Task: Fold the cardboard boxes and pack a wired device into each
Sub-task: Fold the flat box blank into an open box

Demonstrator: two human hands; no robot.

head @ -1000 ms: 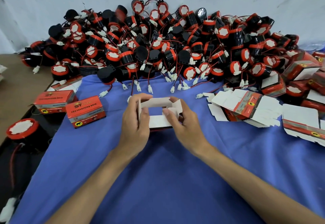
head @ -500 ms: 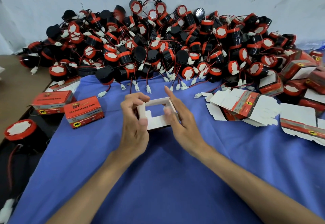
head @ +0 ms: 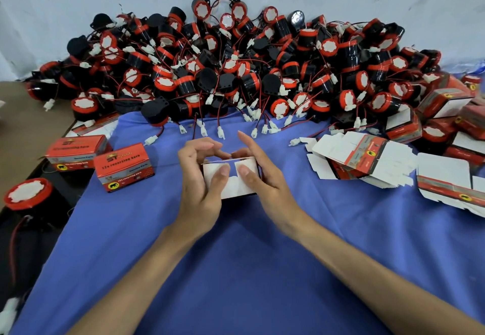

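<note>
My left hand (head: 199,192) grips the small white cardboard box (head: 233,190), thumb on a flap. My right hand (head: 267,187) grips its other side the same way. The box sits between my hands. It looks light and bendy, so I'd hold its edges softly.

The closed red box (head: 124,166) at the near left carries a gold "ST" logo on its top, with "12v reversing horn" in black under it. Its front face seems to read "Genuine Parts", then "12v reversing horn" again beside a yellow oval badge with a black animal figure. The second red box (head: 76,152), just left of it, shows "12v reversing horn" and the same oval. The flat cartons (head: 367,150) at the right bear that yellow oval, but their small print is too blurred to read.
</note>
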